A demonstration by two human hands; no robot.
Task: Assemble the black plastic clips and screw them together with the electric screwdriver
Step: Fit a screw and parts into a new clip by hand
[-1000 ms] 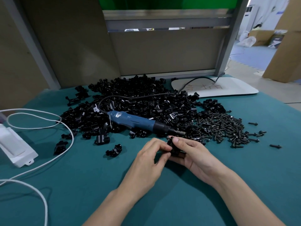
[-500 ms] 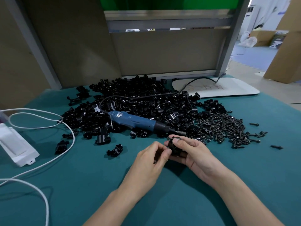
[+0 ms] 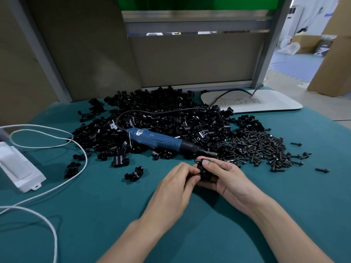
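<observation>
Both hands meet over the teal table (image 3: 95,215) around one black plastic clip (image 3: 204,171). My right hand (image 3: 226,179) grips the clip from the right, thumb on top beside a small screw. My left hand (image 3: 180,181) pinches the clip's left side with curled fingers. Most of the clip is hidden by my fingers. The blue electric screwdriver (image 3: 157,140) lies just behind my hands, its tip pointing right, resting on a big pile of black clips (image 3: 161,114). A heap of black screws (image 3: 262,149) lies to the right of the pile.
Loose clips (image 3: 133,172) lie left of my hands. A white box (image 3: 17,168) and a white cable (image 3: 57,186) occupy the table's left side. A white board (image 3: 266,101) lies at the back right. Grey partition panels (image 3: 190,59) close off the back.
My hands stay together on the clip. The left fingers have shifted slightly against its left side; the right thumb stays on top. The screwdriver has not moved.
</observation>
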